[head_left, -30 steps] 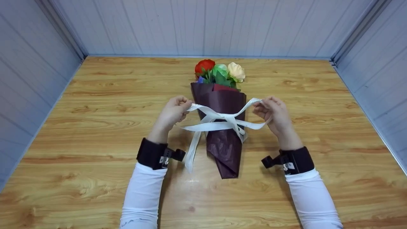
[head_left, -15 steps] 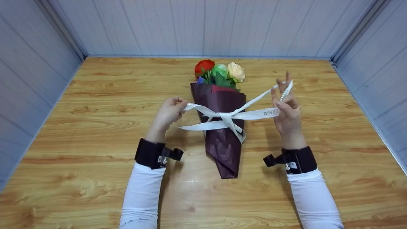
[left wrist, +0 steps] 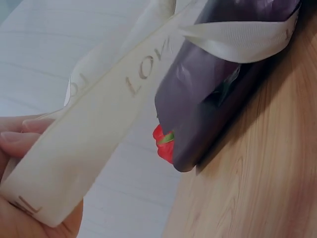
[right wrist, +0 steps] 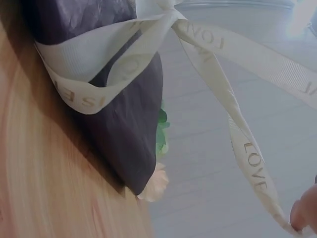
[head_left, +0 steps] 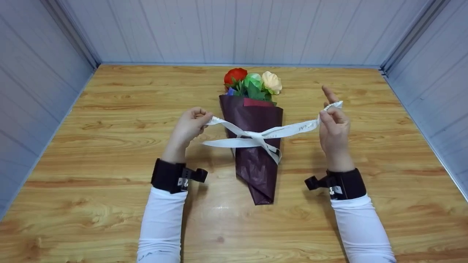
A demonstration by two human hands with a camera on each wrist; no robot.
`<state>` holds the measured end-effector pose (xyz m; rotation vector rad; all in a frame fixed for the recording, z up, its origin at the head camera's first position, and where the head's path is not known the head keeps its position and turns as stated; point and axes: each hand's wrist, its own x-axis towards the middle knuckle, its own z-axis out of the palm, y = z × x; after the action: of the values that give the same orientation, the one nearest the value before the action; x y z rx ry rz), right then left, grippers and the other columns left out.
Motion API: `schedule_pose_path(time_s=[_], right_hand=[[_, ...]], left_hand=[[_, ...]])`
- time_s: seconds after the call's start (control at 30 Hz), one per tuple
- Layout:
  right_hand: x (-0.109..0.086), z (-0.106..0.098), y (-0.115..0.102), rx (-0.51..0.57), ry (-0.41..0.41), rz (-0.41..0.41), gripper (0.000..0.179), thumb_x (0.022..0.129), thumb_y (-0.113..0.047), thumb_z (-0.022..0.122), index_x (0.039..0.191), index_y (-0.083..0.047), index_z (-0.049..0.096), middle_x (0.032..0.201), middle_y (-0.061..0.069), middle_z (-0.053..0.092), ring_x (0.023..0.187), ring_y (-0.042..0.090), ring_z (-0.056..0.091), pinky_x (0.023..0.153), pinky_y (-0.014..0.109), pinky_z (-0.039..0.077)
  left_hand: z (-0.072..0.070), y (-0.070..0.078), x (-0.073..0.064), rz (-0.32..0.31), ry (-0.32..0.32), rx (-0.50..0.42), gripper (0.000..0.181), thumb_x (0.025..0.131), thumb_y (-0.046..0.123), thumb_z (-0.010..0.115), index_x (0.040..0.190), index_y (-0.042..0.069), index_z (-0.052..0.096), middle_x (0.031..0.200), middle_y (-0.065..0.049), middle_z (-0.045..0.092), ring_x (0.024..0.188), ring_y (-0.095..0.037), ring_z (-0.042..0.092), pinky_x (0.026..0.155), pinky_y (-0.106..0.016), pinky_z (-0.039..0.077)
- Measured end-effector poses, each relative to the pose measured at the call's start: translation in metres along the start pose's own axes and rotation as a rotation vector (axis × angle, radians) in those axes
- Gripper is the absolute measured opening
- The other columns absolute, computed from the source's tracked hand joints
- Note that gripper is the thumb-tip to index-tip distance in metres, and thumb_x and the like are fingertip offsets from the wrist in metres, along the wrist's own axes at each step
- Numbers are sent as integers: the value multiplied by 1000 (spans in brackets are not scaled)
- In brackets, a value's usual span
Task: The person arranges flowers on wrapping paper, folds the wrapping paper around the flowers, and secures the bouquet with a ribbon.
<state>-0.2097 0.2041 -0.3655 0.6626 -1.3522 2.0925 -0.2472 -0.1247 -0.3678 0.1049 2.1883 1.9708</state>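
Observation:
A bouquet wrapped in dark maroon paper (head_left: pixel 256 164) lies on the table with its tip toward me. Red (head_left: pixel 236 76), pale green and cream flowers show at its far end. White ribbon (head_left: pixel 234 142) circles the wrapping and crosses in a knot on top. To the left of the bouquet, my left hand (head_left: pixel 186 128) pinches one strand between thumb and fingers. My right hand (head_left: pixel 333 135) pinches the strands on the other side, one finger pointing up. Lettering such as "LOVE" is printed on the ribbon (left wrist: pixel 114 114) in both wrist views.
The wood-grain table (head_left: pixel 109 153) spreads around the bouquet. Pale panel walls (head_left: pixel 234 33) stand behind it and at both sides. A black camera strap (head_left: pixel 168 175) sits on each wrist.
My right hand has moved right and up, drawing its ribbon strands outward. My left hand has shifted slightly left. The ribbon tail lying at lower left has been pulled away, and the loops are smaller.

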Motion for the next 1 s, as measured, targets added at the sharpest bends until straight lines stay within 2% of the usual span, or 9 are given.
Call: schedule_pose_path(time_s=[0.23, 0.37, 0.47, 0.63, 0.7, 0.8, 0.87, 0.93, 1.0], right_hand=[[4, -13, -8, -54, 25, -27, 17, 76, 5, 71, 61, 7, 64, 112, 9, 68, 134, 28, 25, 114, 46, 3], [7, -19, -14, -124, 22, -19, 17, 73, 7, 75, 60, 6, 64, 106, 8, 70, 139, 26, 19, 112, 34, 21], [8, -22, -16, -191, 18, -10, 17, 72, 8, 75, 60, 6, 63, 109, 8, 68, 140, 27, 16, 109, 30, 28], [8, -26, -16, -313, 23, 25, 15, 76, 10, 68, 65, 9, 58, 117, 5, 61, 139, 30, 13, 116, 38, 6], [9, -27, -16, -363, 51, 51, 16, 80, 9, 64, 67, 8, 56, 120, 3, 58, 139, 29, 15, 115, 38, 4], [11, -26, -18, -402, 130, 104, 10, 89, 5, 56, 83, 2, 62, 124, 1, 54, 137, 24, 23, 114, 32, 11], [13, -24, -19, -344, 201, 152, 14, 95, 0, 49, 99, -1, 63, 122, 3, 56, 130, 20, 37, 113, 29, 20], [14, -22, -18, -266, 265, 189, 21, 99, -5, 41, 111, -2, 57, 115, 5, 60, 114, 18, 54, 106, 28, 34], [16, -21, -16, -205, 317, 216, 21, 100, -7, 38, 113, -2, 54, 104, 7, 64, 100, 20, 61, 103, 32, 40]], left_hand=[[-9, -1, -2, -21, -14, 122, 16, 94, 19, 59, 83, 8, 57, 61, 8, 45, 55, -4, 40, 51, -16, 32], [-16, -1, -5, -27, -18, 189, 21, 92, 26, 63, 81, 9, 58, 60, 9, 44, 55, -5, 38, 52, -19, 31], [-21, 0, -6, -33, -24, 258, 23, 89, 31, 66, 83, 10, 59, 58, 9, 41, 54, -6, 35, 52, -21, 30], [-32, -1, -8, -55, -56, 381, 25, 85, 30, 70, 92, 8, 61, 60, 7, 41, 58, -9, 37, 57, -24, 31], [-36, -1, -9, -54, -64, 398, 25, 85, 28, 71, 97, 7, 61, 61, 7, 41, 58, -9, 36, 57, -24, 30], [-40, -2, -9, -40, -56, 384, 24, 88, 25, 68, 102, 7, 61, 61, 6, 40, 55, -8, 34, 54, -23, 28], [-41, -3, -9, -28, -36, 356, 22, 90, 23, 65, 103, 6, 61, 60, 6, 39, 54, -8, 32, 52, -23, 27], [-42, -4, -9, -23, -17, 335, 20, 91, 22, 63, 103, 6, 60, 60, 6, 41, 54, -8, 34, 53, -23, 27], [-42, -5, -8, -27, 1, 318, 18, 92, 20, 63, 101, 6, 59, 60, 6, 42, 57, -9, 36, 55, -24, 28]])
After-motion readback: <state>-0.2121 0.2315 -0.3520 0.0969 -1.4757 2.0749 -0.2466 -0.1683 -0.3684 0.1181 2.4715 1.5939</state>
